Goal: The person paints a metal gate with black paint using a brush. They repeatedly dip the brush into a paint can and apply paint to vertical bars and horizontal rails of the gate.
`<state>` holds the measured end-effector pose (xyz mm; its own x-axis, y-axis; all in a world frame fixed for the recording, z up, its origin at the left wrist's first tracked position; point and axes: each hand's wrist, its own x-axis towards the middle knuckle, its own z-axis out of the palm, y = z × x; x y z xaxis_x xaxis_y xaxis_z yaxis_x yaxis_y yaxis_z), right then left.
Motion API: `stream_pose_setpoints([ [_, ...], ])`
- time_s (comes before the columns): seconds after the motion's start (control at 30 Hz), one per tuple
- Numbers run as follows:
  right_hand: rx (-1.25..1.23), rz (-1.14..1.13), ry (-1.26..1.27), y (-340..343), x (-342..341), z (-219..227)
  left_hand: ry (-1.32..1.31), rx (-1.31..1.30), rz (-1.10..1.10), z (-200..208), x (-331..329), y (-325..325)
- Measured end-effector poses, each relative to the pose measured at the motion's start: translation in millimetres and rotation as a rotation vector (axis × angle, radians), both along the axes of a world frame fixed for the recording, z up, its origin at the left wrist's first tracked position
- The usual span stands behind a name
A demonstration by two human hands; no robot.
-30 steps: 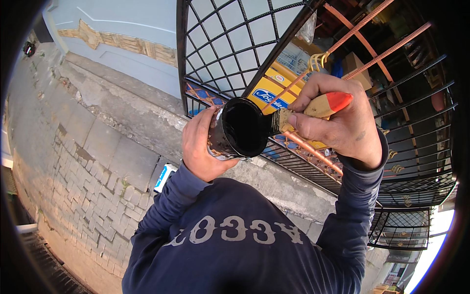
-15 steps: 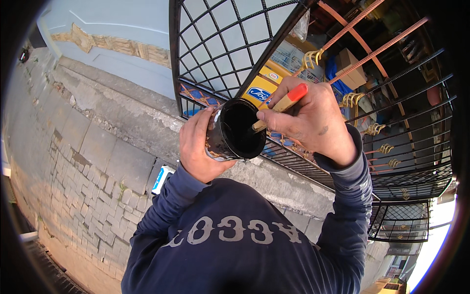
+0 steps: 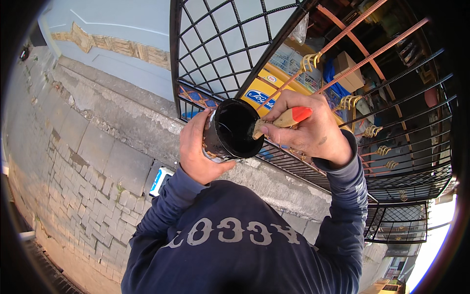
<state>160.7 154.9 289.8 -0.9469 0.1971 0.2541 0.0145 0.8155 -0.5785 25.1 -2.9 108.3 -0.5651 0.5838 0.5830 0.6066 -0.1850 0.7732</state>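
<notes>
My left hand (image 3: pixel 197 153) is closed around the outside of a black paint can (image 3: pixel 211 139), whose open mouth tips toward me. Black paint coats the can's inner wall, and smears mark its outside. In my right hand (image 3: pixel 313 128) a paintbrush is pinched by its wooden handle (image 3: pixel 289 117), which ends in a red tip. The brush head sits at the can's right rim, its bristles just inside the mouth and partly hidden by my fingers. Just beyond my hands stands a metal grille fence (image 3: pixel 223 44), partly black and partly reddish-brown, with gold-coloured twisted ornaments (image 3: pixel 309 62).
Behind the bars are a yellow case (image 3: pixel 267 81), a cardboard box (image 3: pixel 348 72) and blue plastic. A concrete ledge (image 3: pixel 132 117) runs along the fence foot. By my left forearm a blue-and-white container (image 3: pixel 160 180) rests on the paving (image 3: pixel 93 196). A pale wall (image 3: pixel 117 29) stands far left.
My right hand has shifted slightly down, and the brush handle now lies flatter. The brush head has moved up to the can's rim. My left hand still holds the can, little moved.
</notes>
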Motion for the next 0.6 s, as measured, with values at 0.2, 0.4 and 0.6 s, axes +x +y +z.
stream_pose_setpoints([
  [0.2,0.094,0.010,-0.083,6,17,14,0.109,0.005,0.031,-2,2,-1],
  [0.4,0.012,-0.109,-0.024,-2,25,33,0.103,-0.031,0.030,-4,4,-4],
  [0.6,0.083,-0.011,-0.034,-10,20,19,0.081,-0.012,0.016,-4,8,1],
])
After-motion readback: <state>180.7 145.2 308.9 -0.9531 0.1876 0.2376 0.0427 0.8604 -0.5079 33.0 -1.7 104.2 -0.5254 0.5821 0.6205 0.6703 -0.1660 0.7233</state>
